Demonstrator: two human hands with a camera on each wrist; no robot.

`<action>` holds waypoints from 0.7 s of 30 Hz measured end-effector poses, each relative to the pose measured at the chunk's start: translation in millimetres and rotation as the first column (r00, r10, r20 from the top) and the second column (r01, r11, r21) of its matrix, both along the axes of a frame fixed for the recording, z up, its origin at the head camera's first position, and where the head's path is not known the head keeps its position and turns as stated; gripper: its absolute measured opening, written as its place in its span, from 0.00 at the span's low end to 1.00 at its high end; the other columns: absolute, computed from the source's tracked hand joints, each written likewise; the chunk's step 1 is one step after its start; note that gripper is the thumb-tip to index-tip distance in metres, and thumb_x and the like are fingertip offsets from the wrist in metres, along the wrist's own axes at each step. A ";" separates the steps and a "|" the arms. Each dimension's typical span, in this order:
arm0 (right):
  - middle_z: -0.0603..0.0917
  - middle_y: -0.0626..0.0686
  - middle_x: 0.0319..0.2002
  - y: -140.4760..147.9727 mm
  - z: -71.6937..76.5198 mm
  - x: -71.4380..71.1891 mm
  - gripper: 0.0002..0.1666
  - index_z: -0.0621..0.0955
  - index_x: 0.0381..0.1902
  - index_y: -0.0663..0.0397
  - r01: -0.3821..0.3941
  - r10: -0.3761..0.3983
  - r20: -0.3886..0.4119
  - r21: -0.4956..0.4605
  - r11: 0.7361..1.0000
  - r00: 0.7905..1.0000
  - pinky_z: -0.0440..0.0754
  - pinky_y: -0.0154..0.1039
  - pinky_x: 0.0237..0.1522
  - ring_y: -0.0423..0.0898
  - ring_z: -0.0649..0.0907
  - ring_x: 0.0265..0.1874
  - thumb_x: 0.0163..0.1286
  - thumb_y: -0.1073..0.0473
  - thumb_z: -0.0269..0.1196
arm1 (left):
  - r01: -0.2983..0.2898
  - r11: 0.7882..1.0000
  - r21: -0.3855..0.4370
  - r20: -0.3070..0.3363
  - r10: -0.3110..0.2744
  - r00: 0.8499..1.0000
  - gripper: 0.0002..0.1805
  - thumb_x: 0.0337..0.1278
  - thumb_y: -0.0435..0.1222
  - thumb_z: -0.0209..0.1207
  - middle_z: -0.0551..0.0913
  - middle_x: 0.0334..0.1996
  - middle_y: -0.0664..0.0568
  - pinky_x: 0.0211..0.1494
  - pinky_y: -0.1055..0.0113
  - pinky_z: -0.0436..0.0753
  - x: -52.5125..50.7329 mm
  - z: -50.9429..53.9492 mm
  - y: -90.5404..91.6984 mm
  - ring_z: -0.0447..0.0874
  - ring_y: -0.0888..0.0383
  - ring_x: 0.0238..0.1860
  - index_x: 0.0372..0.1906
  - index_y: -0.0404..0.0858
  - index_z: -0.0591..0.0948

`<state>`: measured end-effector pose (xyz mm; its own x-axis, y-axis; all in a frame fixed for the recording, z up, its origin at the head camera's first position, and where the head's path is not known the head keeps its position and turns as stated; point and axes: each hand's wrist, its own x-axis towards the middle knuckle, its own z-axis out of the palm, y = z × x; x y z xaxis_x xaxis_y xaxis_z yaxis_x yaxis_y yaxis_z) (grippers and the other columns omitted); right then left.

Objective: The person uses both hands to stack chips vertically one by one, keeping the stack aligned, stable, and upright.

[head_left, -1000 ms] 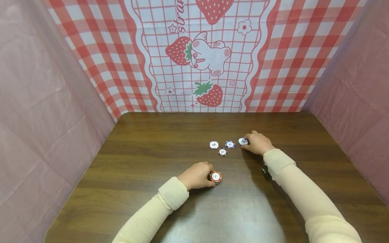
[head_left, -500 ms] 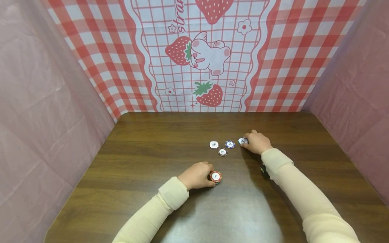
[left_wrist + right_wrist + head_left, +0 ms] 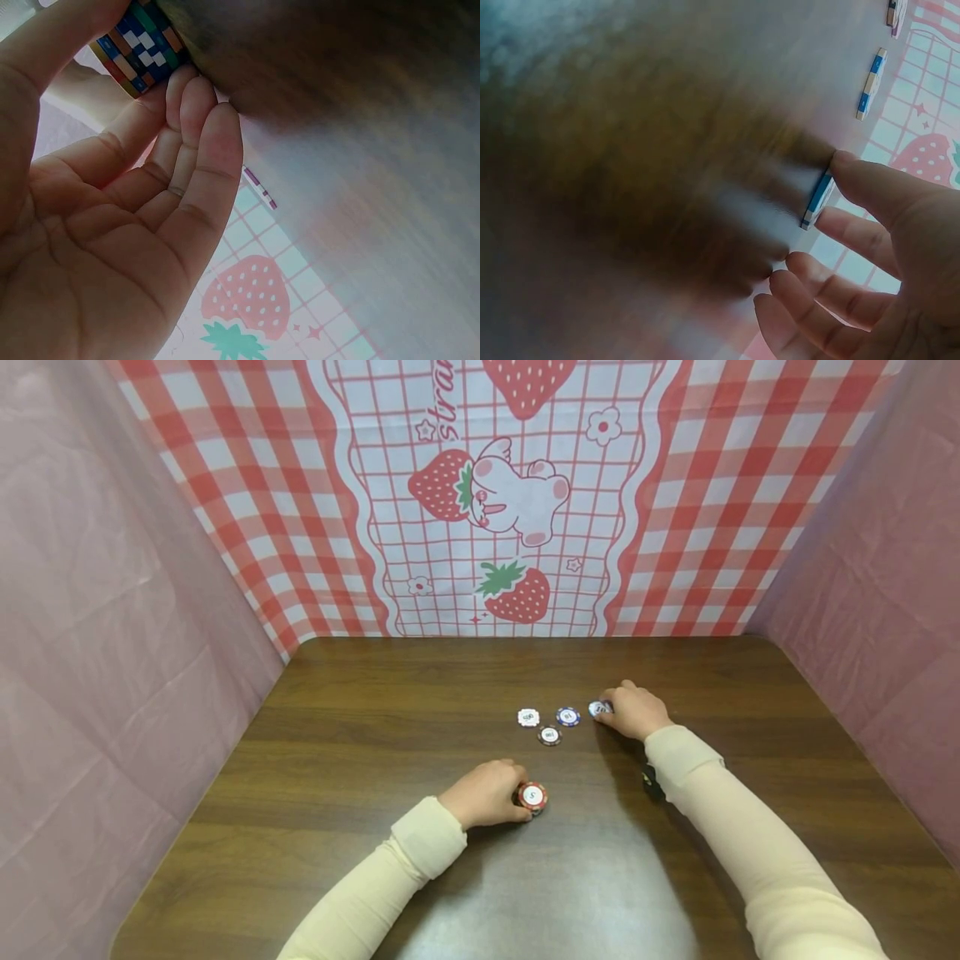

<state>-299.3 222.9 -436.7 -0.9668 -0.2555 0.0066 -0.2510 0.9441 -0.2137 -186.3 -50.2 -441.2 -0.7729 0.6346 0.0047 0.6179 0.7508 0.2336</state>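
My left hand (image 3: pixel 486 793) grips a short stack of poker chips (image 3: pixel 533 796), its top chip red with a white centre. In the left wrist view, the stack's edge (image 3: pixel 144 51) shows bands of blue, green and orange between thumb and fingers. Farther back, my right hand (image 3: pixel 636 710) pinches a light-blue-and-white poker chip (image 3: pixel 597 707) lying on the table. The right wrist view has that chip's blue edge (image 3: pixel 819 196) between thumb and index finger, the other fingers touching the tabletop.
Left of the right hand lie a blue poker chip (image 3: pixel 567 717), a white poker chip (image 3: pixel 528 717) and a dark brown poker chip (image 3: pixel 550 736). The wooden table (image 3: pixel 360 718) meets a red-checked strawberry cloth (image 3: pixel 517 593) at its back edge. Pink cloth walls (image 3: pixel 862 543) flank it.
Over the last second my right hand shifts slightly away and left, its thumb covering more of the light-blue chip. The left hand and its stack stay still.
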 end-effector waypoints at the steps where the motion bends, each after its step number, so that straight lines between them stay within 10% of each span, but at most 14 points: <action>1: 0.78 0.64 0.42 -0.1 0.4 0.2 0.23 0.82 0.52 0.56 -0.004 0.004 -0.001 -0.001 1.000 1.000 0.79 0.57 0.34 0.62 0.82 0.37 0.63 0.49 0.65 | 0.000 1.000 0.001 0.000 0.000 1.000 0.15 0.42 0.47 0.71 0.80 0.28 0.58 0.38 0.69 0.76 0.1 0.2 0.0 0.75 0.63 0.30 0.30 0.44 0.79; 21: 0.86 0.56 0.35 3.8 11.0 8.2 0.16 0.84 0.38 0.58 -0.049 0.049 0.036 0.015 0.999 0.998 0.79 0.53 0.36 0.49 0.80 0.32 0.60 0.52 0.65 | 0.007 1.000 0.005 -0.003 -0.007 1.000 0.15 0.43 0.46 0.71 0.81 0.28 0.58 0.38 0.69 0.77 -0.5 0.1 -0.2 0.76 0.63 0.31 0.32 0.43 0.80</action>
